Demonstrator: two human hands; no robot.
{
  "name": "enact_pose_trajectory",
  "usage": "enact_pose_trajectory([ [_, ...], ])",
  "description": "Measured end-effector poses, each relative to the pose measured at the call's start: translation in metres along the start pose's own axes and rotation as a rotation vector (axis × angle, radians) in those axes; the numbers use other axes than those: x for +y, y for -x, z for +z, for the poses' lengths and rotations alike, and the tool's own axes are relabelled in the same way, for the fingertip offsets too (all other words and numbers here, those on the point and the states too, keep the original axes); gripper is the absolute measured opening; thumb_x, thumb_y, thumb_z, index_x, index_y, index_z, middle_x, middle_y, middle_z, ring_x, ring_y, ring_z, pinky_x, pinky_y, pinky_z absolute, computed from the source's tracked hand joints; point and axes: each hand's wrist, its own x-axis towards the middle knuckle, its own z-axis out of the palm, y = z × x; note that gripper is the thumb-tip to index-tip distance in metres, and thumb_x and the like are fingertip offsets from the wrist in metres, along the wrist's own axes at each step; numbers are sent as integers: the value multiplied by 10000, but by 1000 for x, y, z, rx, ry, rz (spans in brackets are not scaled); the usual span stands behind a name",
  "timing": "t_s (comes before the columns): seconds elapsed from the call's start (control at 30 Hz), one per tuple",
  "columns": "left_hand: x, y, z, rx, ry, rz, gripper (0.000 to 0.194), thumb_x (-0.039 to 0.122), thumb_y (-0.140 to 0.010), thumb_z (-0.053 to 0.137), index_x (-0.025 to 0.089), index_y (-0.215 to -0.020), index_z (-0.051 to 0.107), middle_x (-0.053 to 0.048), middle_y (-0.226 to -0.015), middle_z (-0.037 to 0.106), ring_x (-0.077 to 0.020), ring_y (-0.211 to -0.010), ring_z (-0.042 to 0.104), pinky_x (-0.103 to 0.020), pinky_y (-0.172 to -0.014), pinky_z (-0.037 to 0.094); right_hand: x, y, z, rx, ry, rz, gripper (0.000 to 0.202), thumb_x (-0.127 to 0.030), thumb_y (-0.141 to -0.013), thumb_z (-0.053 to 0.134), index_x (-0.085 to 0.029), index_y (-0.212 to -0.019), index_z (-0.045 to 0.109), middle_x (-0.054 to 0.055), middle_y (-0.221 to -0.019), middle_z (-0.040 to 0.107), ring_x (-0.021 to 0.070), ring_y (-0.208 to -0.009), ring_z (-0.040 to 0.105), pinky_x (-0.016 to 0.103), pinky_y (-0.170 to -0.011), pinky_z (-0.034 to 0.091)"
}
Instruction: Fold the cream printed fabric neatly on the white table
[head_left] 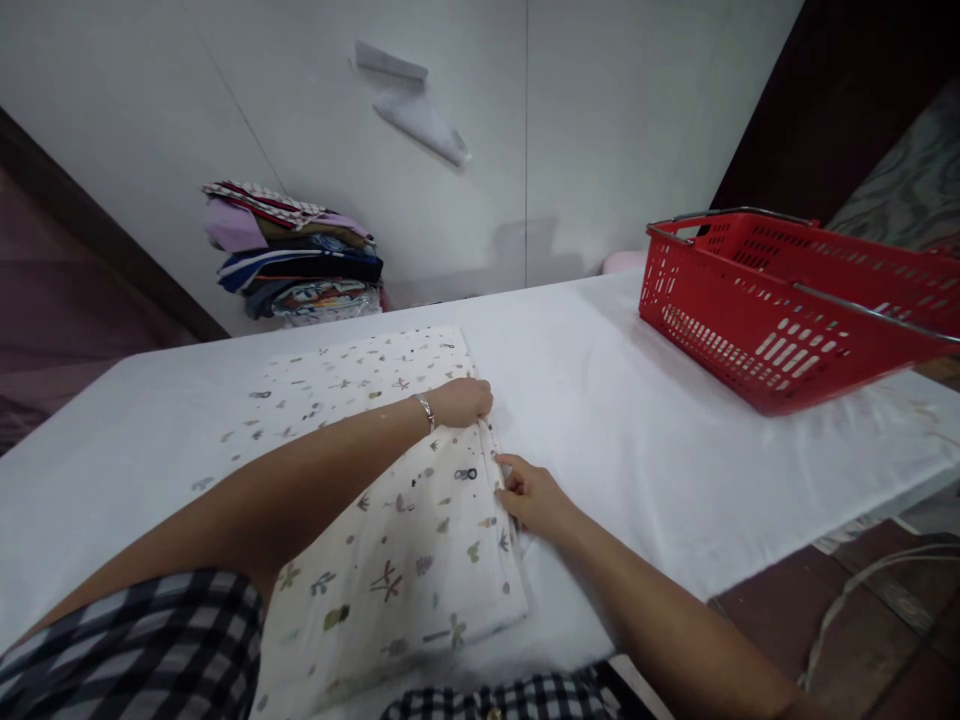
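A white cloth (pixel 420 520) with small printed plants and figures lies folded in layers on the white-covered table. My left hand (pixel 459 402) is closed on the cloth's right edge, near its middle, with the forearm stretched across the print. Just below it, my right hand (pixel 529 492) pinches the same edge between thumb and forefinger, the other fingers curled in. Between the hands the edge is slightly raised and bunched. A silver bracelet (pixel 425 411) sits on my left wrist.
A red plastic basket (pixel 720 330) with metal handles stands on the table (pixel 600 400) at the right. Folded clothes (pixel 300 255) are stacked against the wall behind the table. Torn paper (pixel 412 100) hangs on the wall. A pale cable (pixel 832 610) runs below the table's right edge.
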Motion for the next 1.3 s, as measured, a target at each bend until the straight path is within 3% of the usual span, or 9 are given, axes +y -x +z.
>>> enact_pose_trajectory([
  [0.33, 2, 4, -2, 17, -104, 107, 158, 103, -729, 505, 156, -630, 616, -75, -749, 617, -178, -848, 541, -268, -709, 410, -2, 1, -1, -2, 3, 9, 508, -198, -767, 527, -245, -1268, 462, -51, -712, 556, 67, -485, 465, 204, -487, 398],
  [0.53, 5, 1, -11, -57, -92, 14, 108, 99, -685, 543, 163, -708, 628, -69, -836, 614, -165, -807, 544, -267, -711, 408, -4, 1, -1, 4, 31, 9, 515, -199, -757, 538, -242, -1267, 473, -43, -725, 565, 75, -534, 471, 206, -517, 395],
  [0.67, 10, -2, -14, -95, -114, -70, 208, 134, -700, 544, 188, -883, 627, -76, -924, 606, -165, -760, 542, -283, -688, 407, -6, 2, -2, -2, 23, 24, 526, -204, -763, 532, -255, -1281, 455, -44, -729, 564, 70, -503, 460, 208, -503, 394],
  [0.8, 13, -4, -17, -146, -151, 3, 191, 60, -661, 531, 183, -775, 624, -64, -866, 626, -188, -872, 536, -286, -747, 399, -7, 2, -2, -16, 12, 27, 527, -210, -774, 517, -261, -1293, 433, -49, -729, 560, 64, -476, 454, 200, -476, 387],
  [0.93, 14, -4, -22, -99, -109, -4, 131, 73, -655, 534, 167, -723, 596, -65, -873, 627, -189, -901, 531, -270, -718, 400, -7, 2, -2, 0, 37, 14, 537, -198, -766, 521, -252, -1293, 434, -48, -721, 561, 74, -521, 473, 199, -496, 388],
  [1.03, 15, -6, -19, -109, -109, -57, 134, 92, -671, 529, 169, -754, 601, -68, -914, 623, -174, -822, 548, -277, -704, 406, -7, 1, -1, 6, 42, 12, 553, -196, -767, 523, -258, -1307, 418, -48, -719, 558, 77, -532, 477, 200, -504, 391],
  [1.3, 11, -16, -5, -112, -210, 44, 182, 51, -711, 484, 170, -752, 616, -77, -879, 642, -183, -815, 559, -304, -759, 395, -5, 2, -2, -17, 2, 28, 546, -209, -784, 515, -265, -1315, 398, -43, -751, 564, 59, -476, 460, 192, -471, 393],
])
